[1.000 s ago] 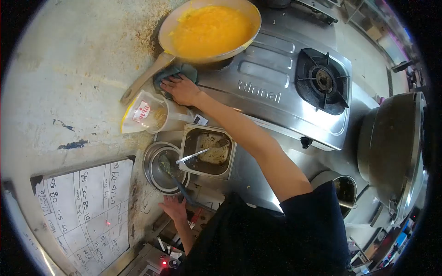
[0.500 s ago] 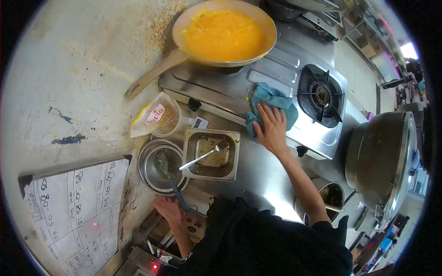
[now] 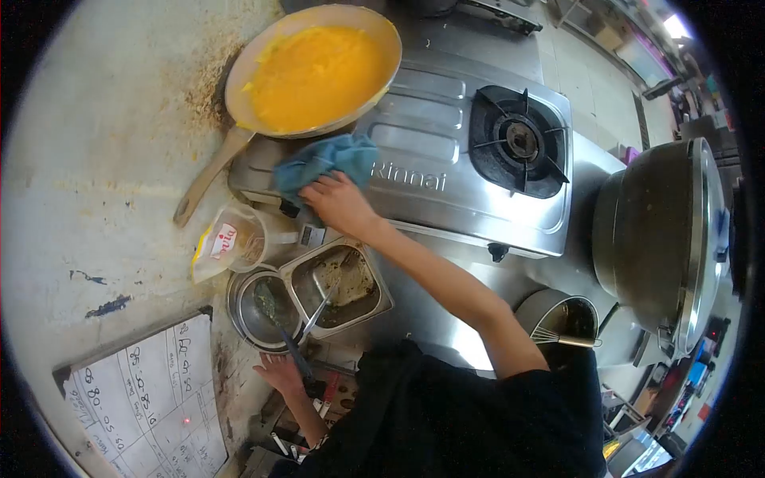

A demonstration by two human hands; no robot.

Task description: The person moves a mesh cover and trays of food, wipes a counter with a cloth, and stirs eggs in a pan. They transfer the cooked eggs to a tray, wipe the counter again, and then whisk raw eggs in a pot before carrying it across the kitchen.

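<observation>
Blue-green crumpled cloth (image 3: 325,155) is lying over the near edge of a wide silver metal gas stove (image 3: 418,147). Going big to small from there: shiny steel bench (image 3: 410,299), then that stove, then a round cream-lined frying pan (image 3: 386,57) full of yellow-orange mix. Its beige handle juts past the stove's corner, probably so it's easy to grab and stays out of the arm's way. Next, a rectangular steel container (image 3: 357,293) and nested round steel bowls (image 3: 236,311) sit close together, I guess to keep them within reach of the left side.

Hands last. Right arm stretches across the bench, palm down, and the right hand (image 3: 343,203) rests on the cloth's near side, maybe to press it against the metal. It's blurry, so can't tell if those fingers pinch the fabric. Left hand (image 3: 279,373) is empty, fingers spread apart just beside the bowls, with that arm bent close to the body.
</observation>
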